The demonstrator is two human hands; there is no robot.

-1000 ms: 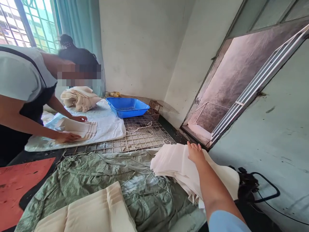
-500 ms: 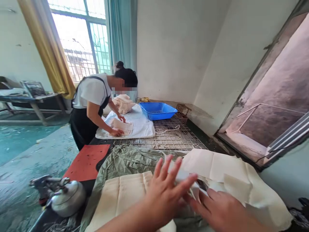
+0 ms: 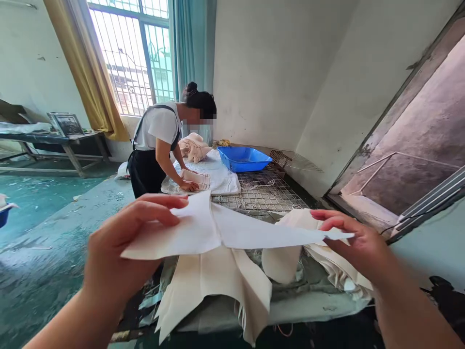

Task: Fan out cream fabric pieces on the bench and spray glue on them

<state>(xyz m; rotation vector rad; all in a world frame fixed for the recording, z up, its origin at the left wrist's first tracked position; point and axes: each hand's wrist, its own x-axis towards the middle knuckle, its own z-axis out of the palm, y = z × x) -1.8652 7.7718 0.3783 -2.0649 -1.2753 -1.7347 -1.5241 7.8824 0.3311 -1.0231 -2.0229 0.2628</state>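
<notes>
Between my two hands a cream-white sheet of cloth (image 3: 254, 229) is stretched out above the table, with a seam or fold line running across its left part. My left hand (image 3: 127, 242) pinches its left end between thumb and fingers. On the other side my right hand (image 3: 358, 247) grips the narrow right end. Under the sheet a stack of similar cream pieces (image 3: 218, 276) drapes over the near table edge. Another layered pile of cream pieces (image 3: 341, 264) lies to the right, partly behind my right hand.
A co-worker (image 3: 160, 140) bends over a white padded cloth (image 3: 228, 182), both hands on a cream piece. Behind stand a bundle of cloth (image 3: 194, 147) and a blue basin (image 3: 245, 162). A wire grid (image 3: 269, 194) covers the far tabletop; green-grey fabric (image 3: 312, 300) covers the near part.
My hands have moved apart and up, the left one leftward and closing on the sheet. The cream sheet is now spread between them. The view has shifted, and the spray gun has left it.
</notes>
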